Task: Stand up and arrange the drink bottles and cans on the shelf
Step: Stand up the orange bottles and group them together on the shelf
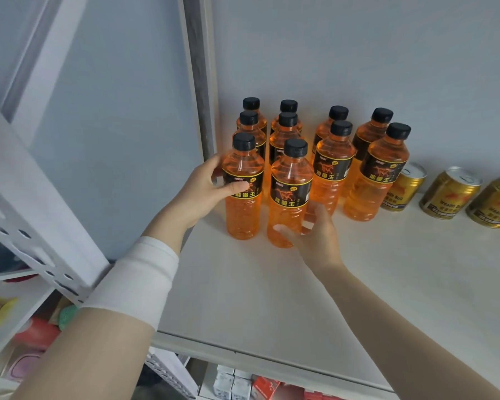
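Ten orange-drink bottles (334, 166), centre frame. Your left hand (205, 183) grips the front-left bottle (243, 215); your right hand (315, 238), the front-centre bottle (289, 194).

Views: one, a wide-angle camera worn on the person's head
Stands: above the pale flat shelf board (272, 298), before its front edge
Faces: forward and down, toward the grey back wall (358, 53) and the grey upright post (198, 82) at the rear left
Nearness: close; left hand (202, 186) and right hand (315, 238) reach in from the bottom edge to the orange plastic bottles with black screw caps (292, 180) at mid-frame
Edges: gold metal drink cans (448, 197) cropped at right; white perforated rack frame (26, 215) at left; lower shelves (243, 382) below
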Demonstrator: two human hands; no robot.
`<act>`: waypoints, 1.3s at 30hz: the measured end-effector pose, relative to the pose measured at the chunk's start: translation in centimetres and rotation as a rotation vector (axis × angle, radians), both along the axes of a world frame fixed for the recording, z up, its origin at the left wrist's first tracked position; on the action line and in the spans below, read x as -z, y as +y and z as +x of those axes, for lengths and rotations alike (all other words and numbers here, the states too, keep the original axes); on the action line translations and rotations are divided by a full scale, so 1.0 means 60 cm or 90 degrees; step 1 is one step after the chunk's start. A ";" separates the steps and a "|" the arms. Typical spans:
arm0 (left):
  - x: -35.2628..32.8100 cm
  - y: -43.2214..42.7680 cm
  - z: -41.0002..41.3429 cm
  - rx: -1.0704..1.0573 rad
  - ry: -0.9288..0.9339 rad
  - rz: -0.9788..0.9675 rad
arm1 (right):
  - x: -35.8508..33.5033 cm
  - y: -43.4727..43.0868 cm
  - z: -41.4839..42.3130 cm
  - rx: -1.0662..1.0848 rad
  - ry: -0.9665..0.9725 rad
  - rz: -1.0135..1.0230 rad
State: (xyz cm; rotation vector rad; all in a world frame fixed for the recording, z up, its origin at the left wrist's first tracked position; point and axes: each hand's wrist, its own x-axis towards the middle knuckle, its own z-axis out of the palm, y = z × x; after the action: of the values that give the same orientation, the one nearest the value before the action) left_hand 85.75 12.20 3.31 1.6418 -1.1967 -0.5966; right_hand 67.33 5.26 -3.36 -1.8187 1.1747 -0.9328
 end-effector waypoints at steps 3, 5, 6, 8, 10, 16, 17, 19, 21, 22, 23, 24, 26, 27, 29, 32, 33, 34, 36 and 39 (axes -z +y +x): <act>-0.003 -0.003 0.001 0.000 -0.003 0.002 | 0.002 -0.003 0.002 0.004 -0.009 0.011; -0.003 -0.003 0.000 0.006 0.003 0.001 | 0.002 -0.003 0.002 0.003 -0.015 0.018; -0.002 -0.002 0.000 0.008 0.006 0.001 | 0.002 -0.003 0.002 0.003 -0.015 0.019; 0.001 -0.002 0.000 0.009 0.011 0.002 | 0.003 -0.003 0.003 0.003 -0.015 0.026; 0.003 -0.002 -0.001 0.009 0.013 0.006 | 0.006 -0.003 0.003 0.004 -0.011 0.030; 0.014 0.009 -0.019 0.022 0.029 -0.004 | 0.002 0.004 -0.012 -0.018 0.095 -0.011; 0.014 0.013 -0.026 0.009 0.028 -0.006 | -0.004 0.006 -0.024 -0.020 0.119 -0.025; 0.010 0.021 -0.045 -0.068 0.014 -0.033 | -0.021 0.011 -0.058 -0.008 0.171 -0.070; -0.004 0.032 -0.076 -0.174 -0.052 -0.102 | -0.042 0.011 -0.107 0.011 0.230 -0.133; -0.012 0.038 -0.099 -0.213 -0.112 -0.133 | -0.054 0.009 -0.136 0.019 0.265 -0.164; -0.021 0.043 -0.124 -0.232 -0.183 -0.162 | -0.065 0.005 -0.168 0.023 0.303 -0.189; -0.028 0.046 -0.153 -0.232 -0.261 -0.188 | -0.076 -0.001 -0.201 0.026 0.344 -0.216; -0.039 0.040 -0.219 -0.196 -0.421 -0.215 | -0.095 -0.014 -0.276 0.029 0.443 -0.269; -0.042 0.033 -0.259 -0.170 -0.490 -0.209 | -0.103 -0.020 -0.316 0.033 0.495 -0.290; -0.042 0.010 -0.346 -0.117 -0.575 -0.185 | -0.114 -0.031 -0.402 0.038 0.582 -0.320; -0.029 -0.030 -0.489 -0.021 -0.641 -0.113 | -0.120 -0.032 -0.547 0.055 0.656 -0.330; -0.023 -0.044 -0.539 0.014 -0.667 -0.079 | -0.120 -0.031 -0.599 0.064 0.676 -0.320; -0.018 -0.059 -0.589 0.047 -0.692 -0.043 | -0.120 -0.030 -0.651 0.076 0.692 -0.304; -0.015 -0.088 -0.686 0.096 -0.728 0.015 | -0.122 -0.028 -0.749 0.109 0.719 -0.262; -0.018 -0.131 -0.819 0.153 -0.737 0.038 | -0.123 -0.032 -0.874 0.164 0.730 -0.216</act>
State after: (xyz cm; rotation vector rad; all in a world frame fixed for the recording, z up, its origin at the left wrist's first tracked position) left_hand 36.62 4.36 4.40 1.9404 -2.2162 0.2837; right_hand 14.88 3.33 3.99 -2.6264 2.0400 -0.1164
